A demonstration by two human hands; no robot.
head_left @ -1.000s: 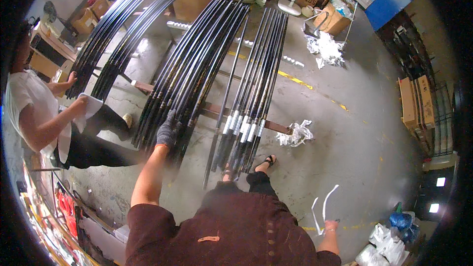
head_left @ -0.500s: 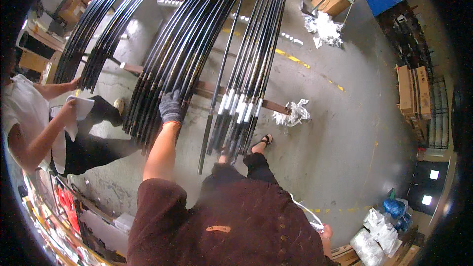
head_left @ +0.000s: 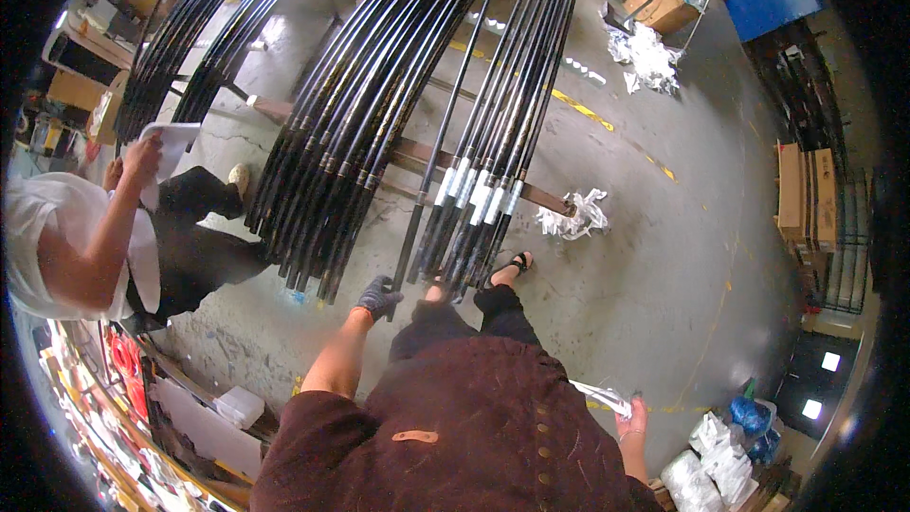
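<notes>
My left hand (head_left: 380, 298), in a grey knit glove, is at the near end of a single black rod (head_left: 438, 147), its fingers bent around it. This rod lies apart, between a wide row of black rods (head_left: 351, 104) on its left and a smaller bundle (head_left: 512, 114) on its right. White wrapping bands (head_left: 481, 197) circle the bundle's rods near their lower ends. Out to the right, my bare right hand (head_left: 633, 417) is closed on thin white strips (head_left: 599, 393). The fingertips of that hand are small in view.
Rusty brown beams (head_left: 545, 197) support the rods. A co-worker (head_left: 85, 237) at left holds a white sheet (head_left: 172, 150) beside more black rods (head_left: 204, 38). Crumpled white scraps (head_left: 573, 215) lie by the beam's end. Cartons (head_left: 806, 192) stand at right; plastic bags (head_left: 716, 465) lie lower right.
My left hand has left the wide row of rods and come nearer and right, to the single rod's end. My right hand has risen with the strips. The co-worker has raised the white sheet.
</notes>
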